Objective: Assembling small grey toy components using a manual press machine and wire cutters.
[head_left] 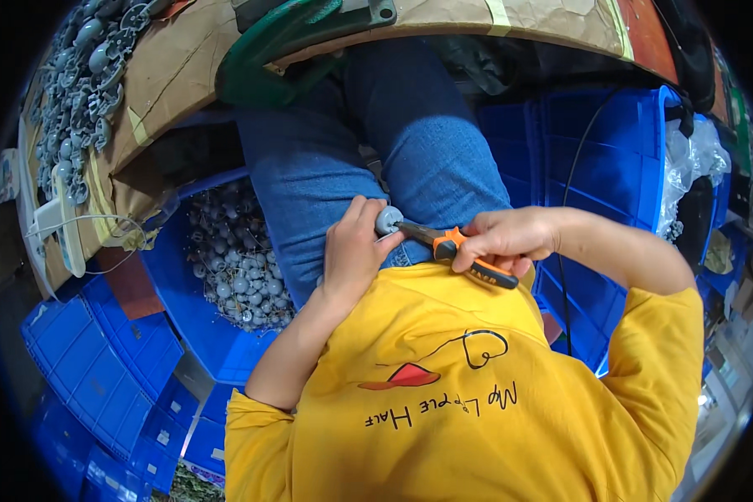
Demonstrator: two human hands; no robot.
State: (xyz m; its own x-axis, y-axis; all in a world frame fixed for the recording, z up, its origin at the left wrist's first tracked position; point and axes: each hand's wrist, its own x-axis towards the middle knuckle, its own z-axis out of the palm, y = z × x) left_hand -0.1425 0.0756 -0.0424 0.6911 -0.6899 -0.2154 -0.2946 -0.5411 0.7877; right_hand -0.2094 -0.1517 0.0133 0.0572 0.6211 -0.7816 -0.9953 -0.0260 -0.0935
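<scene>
Above my lap, my left hand (356,247) pinches a small round grey plastic part (388,220) between thumb and fingers. My right hand (502,241) is wrapped round the orange and black handles of a pair of pliers (448,245). The pliers' jaws point left and their tip meets the grey part at its dark centre. Whether the jaws bite on something there is too small to tell. Both hands rest close to the blue jeans (452,159) on my thighs.
On my left stands a blue bin (169,243) holding many round grey parts (247,280). A cardboard-covered bench (176,71) curves ahead, with grey parts (79,84) heaped at its left and a green metal tool (259,58) on its edge. Blue crates (598,142) stand at right, beside a hanging black cable (567,176).
</scene>
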